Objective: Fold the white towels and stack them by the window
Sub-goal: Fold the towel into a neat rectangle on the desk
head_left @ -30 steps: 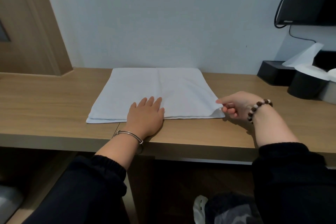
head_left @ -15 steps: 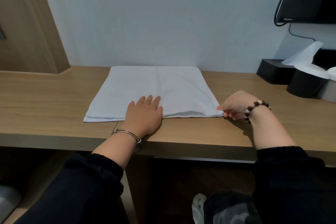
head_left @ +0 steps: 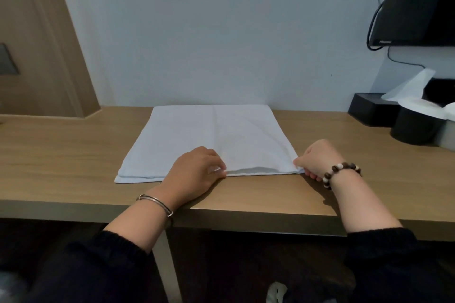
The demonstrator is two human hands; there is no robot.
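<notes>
2 pinches, towel (head_left: 197, 135) near-edge: L-hand (head_left: 194, 172), R-hand (head_left: 317, 157).

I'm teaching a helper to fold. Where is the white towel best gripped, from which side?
Grip the white towel at its near edge, from the desk's front: the layers gape there, and the far edge meets the wall. The right hand pinches the near right corner, the left hand the middle.

towel (head_left: 209, 135): we see white cloth, matt, fine weave, soft creases | bench (head_left: 61, 155): we read light wood grain, smooth, faint sheen | bangle (head_left: 155, 201): thin metal, glossy | bead bracelet (head_left: 341, 167): brown and pale beads, wood-like to us | sleeves (head_left: 98, 265): black knit, matt | tissue (head_left: 411, 86): thin white paper | wall (head_left: 221, 32): matt paint
</notes>
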